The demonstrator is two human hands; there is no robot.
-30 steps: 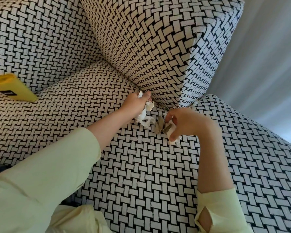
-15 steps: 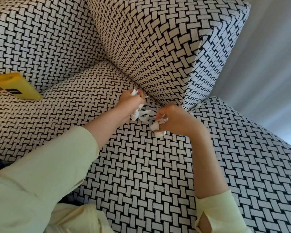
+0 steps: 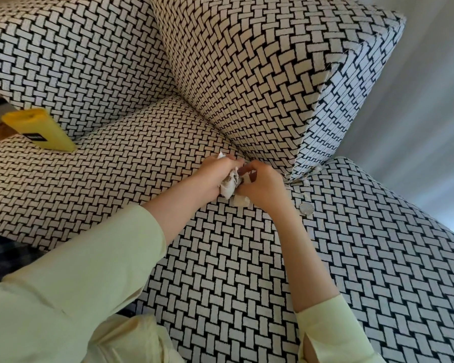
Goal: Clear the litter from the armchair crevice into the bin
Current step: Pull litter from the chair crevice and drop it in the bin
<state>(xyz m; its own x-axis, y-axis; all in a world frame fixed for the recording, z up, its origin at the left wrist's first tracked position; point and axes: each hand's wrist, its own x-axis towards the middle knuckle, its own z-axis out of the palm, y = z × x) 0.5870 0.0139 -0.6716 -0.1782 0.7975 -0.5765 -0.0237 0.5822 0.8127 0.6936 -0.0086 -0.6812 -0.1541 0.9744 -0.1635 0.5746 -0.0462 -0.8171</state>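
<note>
Both hands meet at the crevice where the armchair's seat cushion (image 3: 147, 163) runs under the armrest (image 3: 247, 82). My left hand (image 3: 212, 174) is closed on a wad of crumpled white and brownish paper litter (image 3: 228, 186). My right hand (image 3: 262, 184) touches the same wad from the right, with another pale scrap (image 3: 243, 201) showing under its fingers. A silver coin (image 3: 306, 208) lies flat on the fabric just right of my right wrist. Small white bits (image 3: 317, 169) sit at the crevice's front end. No bin is in view.
A yellow rectangular pack (image 3: 41, 131) with a black label lies on the seat cushion at the far left, against the backrest (image 3: 71, 56). A grey wall or curtain (image 3: 417, 100) fills the right side. Black-and-white woven upholstery covers everything near the hands.
The hands, apart a second ago with separate scraps, have come together so the litter is bunched between them. The view shifted and the coin beside my right wrist came into sight.
</note>
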